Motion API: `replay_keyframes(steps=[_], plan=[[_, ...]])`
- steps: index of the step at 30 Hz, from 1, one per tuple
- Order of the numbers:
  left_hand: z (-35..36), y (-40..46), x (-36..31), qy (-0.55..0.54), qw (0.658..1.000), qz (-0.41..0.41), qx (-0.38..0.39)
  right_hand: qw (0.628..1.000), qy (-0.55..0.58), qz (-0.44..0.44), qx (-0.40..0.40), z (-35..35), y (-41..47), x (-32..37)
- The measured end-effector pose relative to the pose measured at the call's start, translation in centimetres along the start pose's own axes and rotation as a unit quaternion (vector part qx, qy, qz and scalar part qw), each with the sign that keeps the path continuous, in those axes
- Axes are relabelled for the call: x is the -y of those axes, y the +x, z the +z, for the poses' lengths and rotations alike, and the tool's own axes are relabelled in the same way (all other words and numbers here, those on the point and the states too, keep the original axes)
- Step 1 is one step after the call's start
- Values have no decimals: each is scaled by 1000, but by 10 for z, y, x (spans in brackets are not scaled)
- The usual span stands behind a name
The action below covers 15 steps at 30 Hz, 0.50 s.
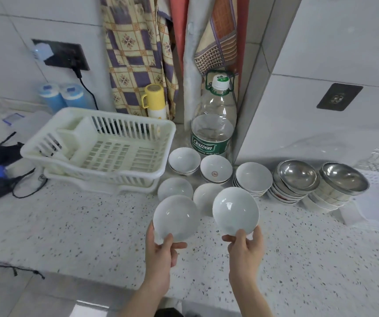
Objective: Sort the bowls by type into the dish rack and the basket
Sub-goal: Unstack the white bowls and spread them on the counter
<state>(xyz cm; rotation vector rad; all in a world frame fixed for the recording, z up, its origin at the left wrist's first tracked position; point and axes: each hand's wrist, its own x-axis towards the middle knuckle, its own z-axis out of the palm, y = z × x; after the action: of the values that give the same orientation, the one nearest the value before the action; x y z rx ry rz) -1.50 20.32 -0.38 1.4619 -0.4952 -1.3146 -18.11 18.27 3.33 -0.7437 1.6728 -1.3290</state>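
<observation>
Two white bowls are held above the worktop in the head view; the left hand pinches one bowl, the right hand the other bowl; the empty dish rack lies forward-left, nearer the left hand.

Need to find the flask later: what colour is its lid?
Yellow, like its handle; the flask body is white. Head view.

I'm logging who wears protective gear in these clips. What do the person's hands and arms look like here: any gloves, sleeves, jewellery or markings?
Both hands are bare: the left hand and the right hand wear no gloves, and no rings show. Both forearms are uncovered down to the frame's bottom edge, with no sleeve, watch, bracelet or marking in view.
</observation>
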Motion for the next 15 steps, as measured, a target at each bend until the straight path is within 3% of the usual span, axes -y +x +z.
replay_keyframes(steps=[7, 15], plan=[[-53, -11, -7, -21, 997, 14, -79, 996, -50, 24, 67, 8, -32, -18], [-113, 30, -34, -28, 995, 16, -93, 995, -53, 34, 79, 61, -43, -26]])
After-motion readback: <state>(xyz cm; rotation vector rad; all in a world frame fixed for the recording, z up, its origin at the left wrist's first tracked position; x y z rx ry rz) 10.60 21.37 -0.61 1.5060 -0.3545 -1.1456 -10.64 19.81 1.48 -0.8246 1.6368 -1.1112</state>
